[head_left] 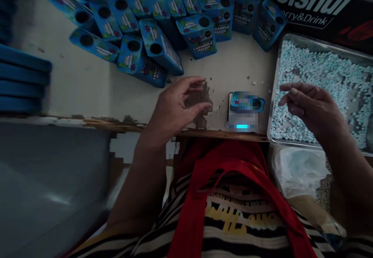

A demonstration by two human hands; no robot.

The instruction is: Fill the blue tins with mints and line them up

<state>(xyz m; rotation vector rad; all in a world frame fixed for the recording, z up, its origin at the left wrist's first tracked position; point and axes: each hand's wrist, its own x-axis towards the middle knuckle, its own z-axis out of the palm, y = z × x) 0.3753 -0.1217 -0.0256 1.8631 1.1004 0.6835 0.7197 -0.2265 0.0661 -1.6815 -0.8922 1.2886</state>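
My left hand [177,104] hovers over the worn table edge with its fingers curved apart and nothing in it. My right hand [311,108] hangs over the metal tray [272,95] of small pale blue candies [320,71], fingers loosely spread and empty. Between the two hands a small blue box [246,102] rests on a little scale [241,122] with a lit display. Neither hand touches the box.
Many blue candy boxes [163,21] with round holes on top lie heaped at the back of the table. Flat blue stacks [23,79] stand at the left. A clear plastic bag [300,170] sits below the tray. A dark carton [320,5] stands at the back right.
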